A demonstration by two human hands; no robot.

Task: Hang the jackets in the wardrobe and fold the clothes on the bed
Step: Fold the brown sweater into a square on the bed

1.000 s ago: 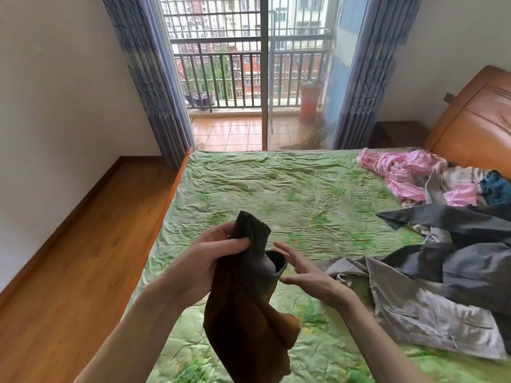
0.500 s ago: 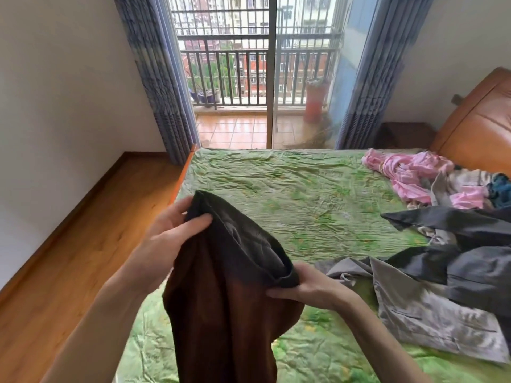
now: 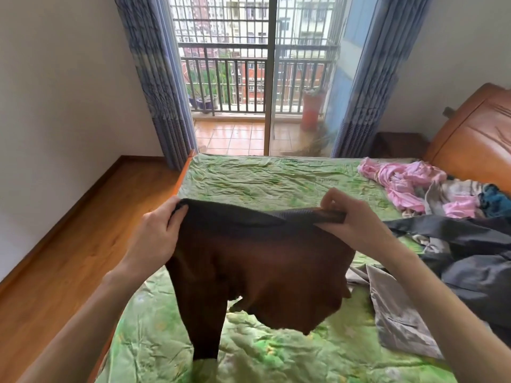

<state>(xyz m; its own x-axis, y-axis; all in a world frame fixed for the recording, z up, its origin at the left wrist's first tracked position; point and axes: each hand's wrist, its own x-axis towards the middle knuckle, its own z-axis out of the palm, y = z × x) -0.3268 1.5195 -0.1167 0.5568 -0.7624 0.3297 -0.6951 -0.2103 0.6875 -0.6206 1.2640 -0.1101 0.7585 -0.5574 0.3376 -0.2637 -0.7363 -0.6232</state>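
I hold a dark brown pair of trousers (image 3: 260,275) with a grey waistband stretched out above the green bed (image 3: 276,183). My left hand (image 3: 157,239) grips the waistband's left end and my right hand (image 3: 351,219) pinches its right end. The legs hang down, one reaching the sheet near the front. To the right lie a dark grey jacket (image 3: 475,261) and a light grey garment (image 3: 398,313). A pink garment (image 3: 401,181) is heaped near the headboard.
An orange wooden headboard (image 3: 475,139) stands at the right. More mixed clothes (image 3: 470,194) lie beside the pink heap. Wooden floor (image 3: 69,244) runs along the bed's left side. Blue curtains (image 3: 154,78) frame a glass balcony door behind the bed.
My hands have moved apart and upward, spreading the bunched trousers' waistband wide. My right hand went from under the waistband to pinching its right end.
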